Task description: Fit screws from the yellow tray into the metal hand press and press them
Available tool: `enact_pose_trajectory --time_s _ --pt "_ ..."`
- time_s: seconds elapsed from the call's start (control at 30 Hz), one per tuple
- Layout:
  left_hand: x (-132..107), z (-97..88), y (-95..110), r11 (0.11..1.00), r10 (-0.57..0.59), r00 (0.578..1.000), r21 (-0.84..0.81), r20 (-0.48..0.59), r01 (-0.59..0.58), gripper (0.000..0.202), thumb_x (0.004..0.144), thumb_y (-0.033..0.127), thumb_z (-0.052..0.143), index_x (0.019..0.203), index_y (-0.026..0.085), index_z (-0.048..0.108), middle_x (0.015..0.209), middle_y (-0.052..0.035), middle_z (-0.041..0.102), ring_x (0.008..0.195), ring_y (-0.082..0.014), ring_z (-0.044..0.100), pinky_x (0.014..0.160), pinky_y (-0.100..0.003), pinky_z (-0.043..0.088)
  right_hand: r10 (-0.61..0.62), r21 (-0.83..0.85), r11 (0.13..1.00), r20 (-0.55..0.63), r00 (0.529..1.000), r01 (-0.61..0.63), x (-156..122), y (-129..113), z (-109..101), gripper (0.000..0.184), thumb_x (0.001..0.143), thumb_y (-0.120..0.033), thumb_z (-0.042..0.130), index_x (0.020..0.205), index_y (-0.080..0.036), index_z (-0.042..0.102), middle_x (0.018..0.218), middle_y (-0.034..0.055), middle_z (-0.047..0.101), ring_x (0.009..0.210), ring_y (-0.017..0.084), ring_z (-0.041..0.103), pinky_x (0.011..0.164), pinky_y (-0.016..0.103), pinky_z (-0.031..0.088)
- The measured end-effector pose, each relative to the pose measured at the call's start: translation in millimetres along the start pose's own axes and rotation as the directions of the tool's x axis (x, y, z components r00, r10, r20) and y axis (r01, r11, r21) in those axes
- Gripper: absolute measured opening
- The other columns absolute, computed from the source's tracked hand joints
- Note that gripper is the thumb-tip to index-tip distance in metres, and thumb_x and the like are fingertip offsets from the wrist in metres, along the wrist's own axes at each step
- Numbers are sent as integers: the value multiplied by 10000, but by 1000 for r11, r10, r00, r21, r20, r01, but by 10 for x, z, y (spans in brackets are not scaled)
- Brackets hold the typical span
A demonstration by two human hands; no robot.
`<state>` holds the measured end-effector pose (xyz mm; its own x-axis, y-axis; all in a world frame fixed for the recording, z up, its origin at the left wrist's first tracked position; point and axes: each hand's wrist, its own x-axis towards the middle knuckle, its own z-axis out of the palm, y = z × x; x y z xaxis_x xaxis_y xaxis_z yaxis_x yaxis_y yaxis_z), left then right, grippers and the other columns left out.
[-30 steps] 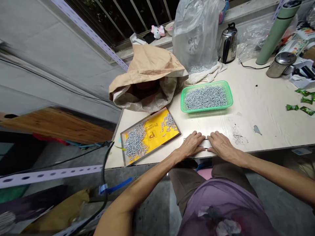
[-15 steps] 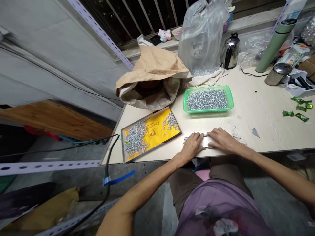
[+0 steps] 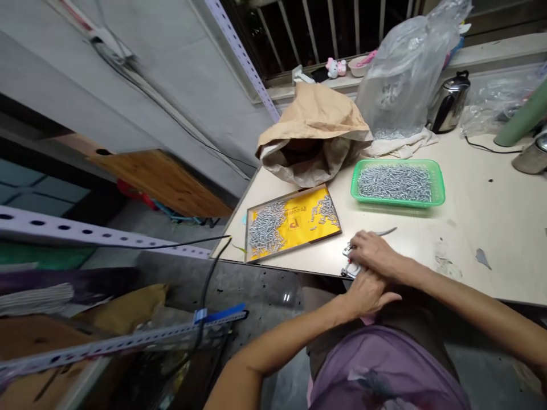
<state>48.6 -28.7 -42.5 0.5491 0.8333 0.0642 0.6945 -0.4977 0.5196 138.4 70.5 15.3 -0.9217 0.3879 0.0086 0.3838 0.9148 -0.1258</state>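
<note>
At the table's front edge lies a silvery metal fixture (image 3: pixel 351 266) with a small red spot, mostly covered by my hands. My right hand (image 3: pixel 374 254) rests over it, fingers curled down onto its top. My left hand (image 3: pixel 368 293) is just below, fingers against the near side and partly hidden under the right hand, thumb sticking out to the right. A thin grey strip (image 3: pixel 387 231) pokes out behind my right hand. To the left is a shallow tray (image 3: pixel 294 249) with a yellow bottom and two heaps of small metal pins (image 3: pixel 267 228).
A green plastic basket (image 3: pixel 397 203) full of similar metal pins stands behind my hands. Further back are an open brown paper bag (image 3: pixel 318 117), a clear plastic bag (image 3: pixel 397 85) and a metal kettle (image 3: pixel 450 102). A grey scrap (image 3: pixel 483 258) lies at the right.
The view has turned left. My hands, earlier side by side on a flat silvery piece, are now bunched together at the table edge, the left one below the right.
</note>
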Motion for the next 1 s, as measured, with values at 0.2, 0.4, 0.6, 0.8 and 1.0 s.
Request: enact_pose_trajectory --time_s 0.2,0.4,0.6,0.8,1.0 --pt "-79 -33 -21 988 -147 986 26 -80 150 338 906 337 502 1220 261 601 1291 -80 576 1232 -294 476 934 -417 470 -246 -73 967 -3 969 246 338 -233 288 113 801 -146 624 699 -180 657 845 71 636 897 208 495 694 334 321" --pt "-104 -162 -65 987 -149 979 40 -142 156 262 927 356 513 1143 229 590 1234 -79 562 1037 -188 576 885 -368 510 -106 72 989 -291 951 132 451 -106 43 175 896 -131 477 815 -177 626 775 43 642 737 164 519 687 299 361" --pt "-424 -736 -651 948 -277 914 67 -298 310 282 953 240 405 1081 196 653 1083 -127 625 1013 -239 559 861 -428 494 155 64 987 -550 821 -144 214 626 -570 239 944 -216 391 984 -177 623 894 93 649 865 225 552 769 344 415" --pt "-865 -1474 -1342 576 -646 603 219 -468 788 225 894 194 493 884 145 713 895 -102 673 913 -230 567 812 -358 465 278 -8 942 -537 796 -334 -106 1145 -597 346 957 -373 359 1061 -212 647 930 117 637 842 264 576 697 382 441" --pt "-1037 -1665 -1489 466 -839 500 192 -214 864 143 823 220 603 854 172 734 908 -59 705 895 -186 600 790 -270 444 266 224 957 -415 870 -186 -403 615 -296 413 969 -433 318 1042 -208 657 927 94 650 796 214 635 664 325 502"
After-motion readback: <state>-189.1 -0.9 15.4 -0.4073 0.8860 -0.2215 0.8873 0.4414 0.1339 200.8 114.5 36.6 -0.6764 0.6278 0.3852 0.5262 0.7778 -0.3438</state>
